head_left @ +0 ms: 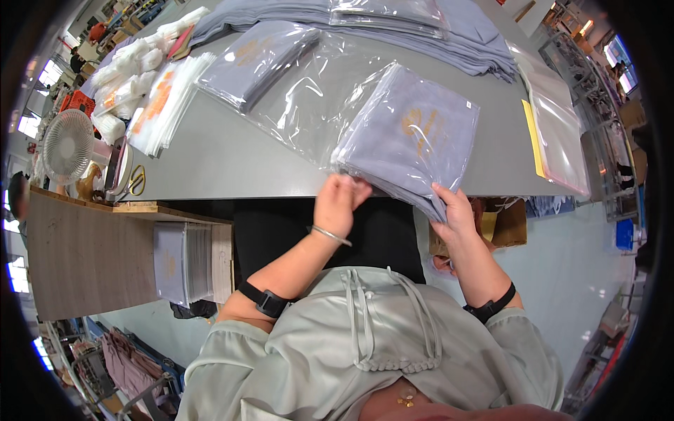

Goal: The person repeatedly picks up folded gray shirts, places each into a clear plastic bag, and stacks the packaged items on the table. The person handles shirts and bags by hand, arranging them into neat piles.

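Note:
A folded grey-lavender garment in a clear plastic bag, with gold print on its front, lies tilted at the near edge of the table. My right hand grips its near right corner, thumb on top and fingers underneath. Beside the near left corner of that bag, my left hand has its fingers curled and smeared by motion; whether they pinch the plastic cannot be made out. Loose clear film spreads to the left, touching a second bagged garment.
Stacked grey garments line the table's far side. White packets, gold-handled scissors and a white fan are at left. Clear bags with a yellow strip lie right. Below, a wooden shelf holds more bagged garments.

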Demonstrator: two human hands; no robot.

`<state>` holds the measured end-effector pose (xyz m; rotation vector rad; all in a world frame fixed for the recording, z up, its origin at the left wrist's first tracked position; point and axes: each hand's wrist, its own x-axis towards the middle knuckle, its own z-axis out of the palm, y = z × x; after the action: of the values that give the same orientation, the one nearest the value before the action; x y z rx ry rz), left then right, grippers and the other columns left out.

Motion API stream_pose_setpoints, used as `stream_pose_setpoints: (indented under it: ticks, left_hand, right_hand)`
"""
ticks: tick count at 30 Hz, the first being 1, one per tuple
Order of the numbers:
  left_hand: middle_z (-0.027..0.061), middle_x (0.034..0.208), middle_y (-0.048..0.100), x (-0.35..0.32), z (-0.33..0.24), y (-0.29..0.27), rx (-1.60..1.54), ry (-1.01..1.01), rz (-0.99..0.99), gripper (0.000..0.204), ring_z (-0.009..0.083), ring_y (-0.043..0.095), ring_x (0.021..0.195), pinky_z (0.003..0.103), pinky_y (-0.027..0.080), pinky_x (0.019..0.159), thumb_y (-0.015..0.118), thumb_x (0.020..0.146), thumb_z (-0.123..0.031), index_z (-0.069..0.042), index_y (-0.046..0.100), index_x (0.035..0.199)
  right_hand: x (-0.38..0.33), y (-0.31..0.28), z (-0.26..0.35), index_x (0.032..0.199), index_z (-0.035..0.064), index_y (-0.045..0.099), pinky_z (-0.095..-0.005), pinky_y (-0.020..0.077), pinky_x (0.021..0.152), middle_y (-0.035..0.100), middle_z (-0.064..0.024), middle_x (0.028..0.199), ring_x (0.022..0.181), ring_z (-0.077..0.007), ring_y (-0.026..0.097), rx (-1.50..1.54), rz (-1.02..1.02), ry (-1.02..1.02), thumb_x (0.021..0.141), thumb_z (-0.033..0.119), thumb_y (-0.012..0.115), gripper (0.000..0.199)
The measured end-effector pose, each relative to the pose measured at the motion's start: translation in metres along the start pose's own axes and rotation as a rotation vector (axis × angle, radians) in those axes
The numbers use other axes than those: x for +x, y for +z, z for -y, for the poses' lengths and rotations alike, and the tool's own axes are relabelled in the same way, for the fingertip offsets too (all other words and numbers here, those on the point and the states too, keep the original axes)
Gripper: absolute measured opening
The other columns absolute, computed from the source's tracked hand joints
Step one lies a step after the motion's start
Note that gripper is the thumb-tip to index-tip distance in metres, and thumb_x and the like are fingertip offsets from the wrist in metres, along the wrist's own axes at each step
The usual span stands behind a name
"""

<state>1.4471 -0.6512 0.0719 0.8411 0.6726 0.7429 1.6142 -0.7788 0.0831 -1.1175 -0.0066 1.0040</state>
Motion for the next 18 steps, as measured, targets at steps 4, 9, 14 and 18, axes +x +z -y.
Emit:
stream_pose_setpoints:
  ticks: [4, 9, 14, 18]
  left_hand:
    - [0.0167, 0.085, 0.063, -0.001, -0.013, 0.000, 0.392, -0.135, 0.057, 0.024, 0.0232, 0.067, 0.073, 0.029, 0.055, 0.062, 0.042, 0.097, -0.018, 0.002, 0.047, 0.085]
    - [0.0131, 0.069, 0.062, 0.007, -0.025, -0.015, 0.603, -0.255, 0.023, 0.027, 0.0206, 0.064, 0.053, 0.026, 0.047, 0.044, 0.043, 0.095, -0.018, 0.003, 0.050, 0.080]
    - [0.0121, 0.061, 0.061, 0.010, -0.029, -0.020, 0.911, -0.154, 0.026, 0.030, 0.0203, 0.062, 0.048, 0.030, 0.047, 0.045, 0.046, 0.093, -0.018, 0.004, 0.054, 0.074]
    - [0.0170, 0.066, 0.061, 0.007, -0.031, -0.024, 1.314, 0.097, -0.005, 0.024, 0.0306, 0.063, 0.060, 0.038, 0.051, 0.057, 0.055, 0.085, -0.018, 0.005, 0.057, 0.078]
  right_hand:
    - [0.006, -0.006, -0.011, 0.121, -0.0019, 0.047, -0.0403, 0.0462, 0.089, 0.058, -0.0136, 0.112, 0.101, -0.0242, 0.057, -0.005, -0.004, -0.044, 0.085, 0.009, 0.060, 0.040]
    - [0.006, -0.005, 0.009, 0.123, -0.0028, 0.046, -0.0371, 0.0451, 0.087, 0.057, -0.0115, 0.113, 0.100, -0.0226, 0.057, -0.497, 0.061, -0.098, 0.087, 0.013, 0.060, 0.042]
    - [-0.012, 0.016, 0.082, 0.115, -0.0005, 0.054, -0.0399, 0.0461, 0.083, 0.059, -0.0215, 0.108, 0.099, -0.0367, 0.056, -1.862, -0.147, 0.090, 0.077, 0.038, 0.070, 0.056]
    - [-0.022, 0.050, 0.057, 0.121, 0.0084, 0.054, -0.0409, 0.0465, 0.082, 0.052, -0.0151, 0.118, 0.104, -0.0341, 0.053, -1.720, 0.304, -1.094, 0.069, 0.032, 0.075, 0.062]
